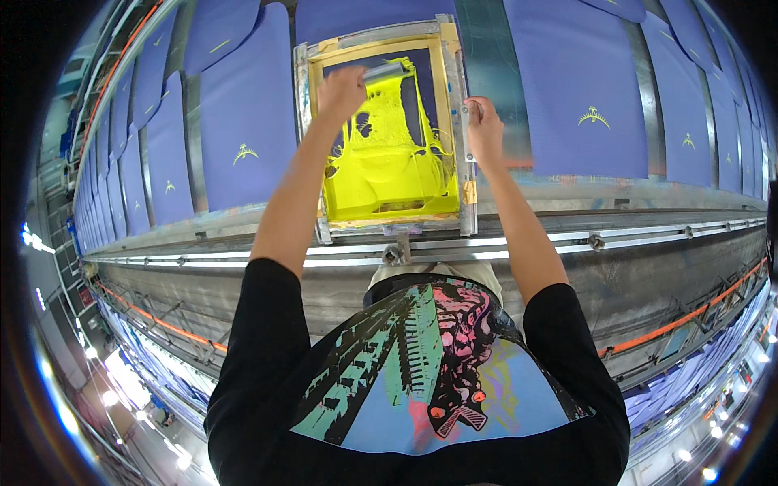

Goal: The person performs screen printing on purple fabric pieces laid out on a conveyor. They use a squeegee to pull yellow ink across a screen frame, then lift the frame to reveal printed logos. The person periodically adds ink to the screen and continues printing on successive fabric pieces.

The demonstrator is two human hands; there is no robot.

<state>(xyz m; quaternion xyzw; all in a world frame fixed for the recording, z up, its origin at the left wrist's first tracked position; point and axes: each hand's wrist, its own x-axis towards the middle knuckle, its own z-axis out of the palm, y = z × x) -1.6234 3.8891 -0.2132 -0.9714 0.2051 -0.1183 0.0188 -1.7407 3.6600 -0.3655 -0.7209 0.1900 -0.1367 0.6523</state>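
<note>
My left hand (pixel 340 95) is closed around the end of a grey squeegee (pixel 385 74), near the far end of a screen printing frame (pixel 304 91). Bright yellow ink (pixel 389 172) lies thick over the near half of the mesh and runs in a ragged band up to the squeegee. Bluish-dark mesh shows on both sides of that band. At the frame's right edge, my right hand (pixel 485 131) is closed on the metal side rail. The frame lies flat over the blue-purple cloth, and what is directly beneath it is hidden.
Blue-purple fabric panels (pixel 579 89) lie in a row along the long table, several bearing a small yellow motif (pixel 594 118). A metal rail (pixel 527 245) with bolt-like stops runs along the table's near edge. Behind me another table carries more blue cloth (pixel 681 385) beside an orange strip.
</note>
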